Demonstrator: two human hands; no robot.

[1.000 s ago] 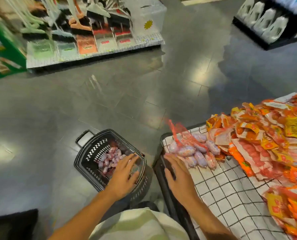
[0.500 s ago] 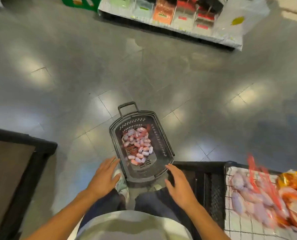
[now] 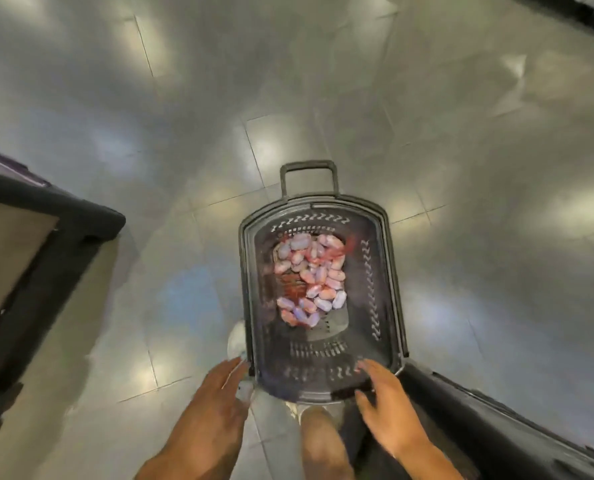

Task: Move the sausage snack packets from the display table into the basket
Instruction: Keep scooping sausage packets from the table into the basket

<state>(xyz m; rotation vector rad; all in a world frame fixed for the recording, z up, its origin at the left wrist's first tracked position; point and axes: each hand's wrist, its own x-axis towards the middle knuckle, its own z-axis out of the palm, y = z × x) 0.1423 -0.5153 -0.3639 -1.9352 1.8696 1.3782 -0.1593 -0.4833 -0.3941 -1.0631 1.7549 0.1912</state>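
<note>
A black plastic basket (image 3: 390,289) with a pull handle at its far end stands on the grey tiled floor in front of me. Pink sausage snack packets in red netting (image 3: 310,275) lie in its far half. My left hand (image 3: 219,403) is at the basket's near left corner, fingers straight, holding nothing. My right hand (image 3: 389,407) hovers over the near right rim with spread fingers, also holding nothing. The display table's packets are out of view.
A black-framed table edge (image 3: 496,420) runs along the bottom right, next to the basket. Another dark-edged stand (image 3: 46,251) fills the left side. My shoes (image 3: 238,344) show beside and under the basket's near end.
My view has swung left and down, so the display table's packets have left the frame. Both hands stay at the basket's near end, holding nothing.
</note>
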